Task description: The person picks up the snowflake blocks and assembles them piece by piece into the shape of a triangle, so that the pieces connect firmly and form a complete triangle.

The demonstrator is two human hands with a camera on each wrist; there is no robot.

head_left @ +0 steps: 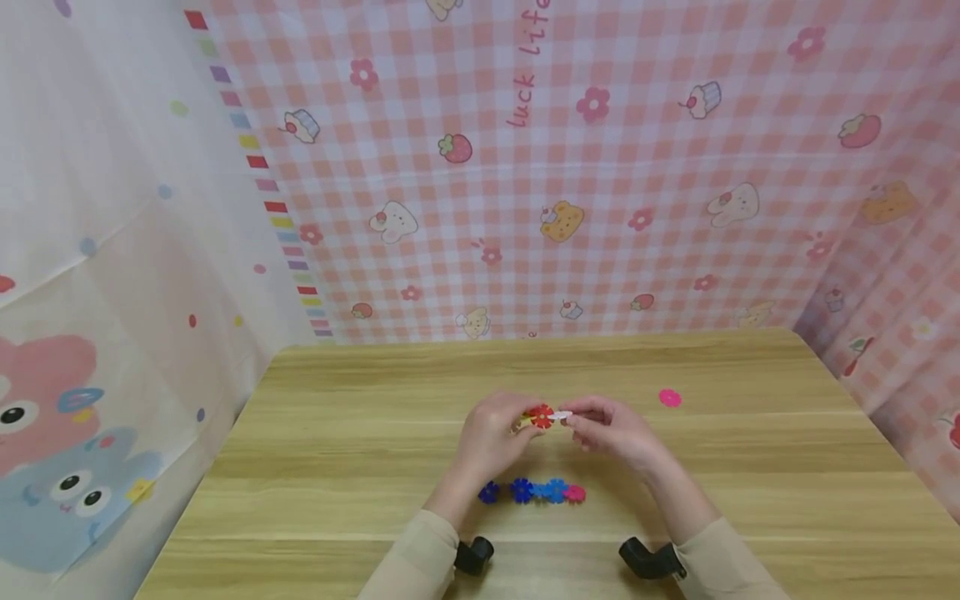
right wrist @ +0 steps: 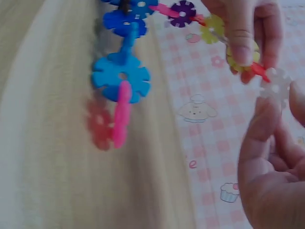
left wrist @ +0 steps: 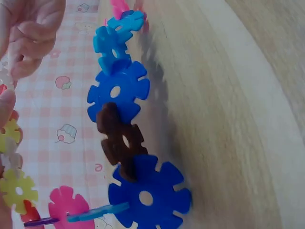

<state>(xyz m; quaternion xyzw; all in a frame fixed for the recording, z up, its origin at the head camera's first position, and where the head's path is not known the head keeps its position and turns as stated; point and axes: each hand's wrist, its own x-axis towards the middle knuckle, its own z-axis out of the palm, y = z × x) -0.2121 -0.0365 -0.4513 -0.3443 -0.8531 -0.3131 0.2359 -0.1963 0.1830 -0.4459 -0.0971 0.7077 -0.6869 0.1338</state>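
A chain of notched, flower-shaped plastic discs bends round in front of me. My left hand [head_left: 491, 429] pinches it near its raised end, thumb over a yellow disc [right wrist: 243, 59] beside a red disc [head_left: 542, 417]. Between thumb and fingers, my right hand [head_left: 611, 429] holds a white disc [right wrist: 279, 86], whose edge meets the red one. The rest of the chain runs through a purple disc [right wrist: 182, 13], a brown disc [left wrist: 123, 140] and a dark blue disc [left wrist: 118, 90]. Its other end, a pink disc [head_left: 575, 493], lies nearest me. My left forearm partly hides the chain.
A loose pink disc [head_left: 670, 398] lies on the wooden table [head_left: 360, 450], beyond my right hand. Black curved pieces [head_left: 648, 558] sit at both wrists beside the sleeves. A pink checked cloth [head_left: 517, 183] hangs behind the table.
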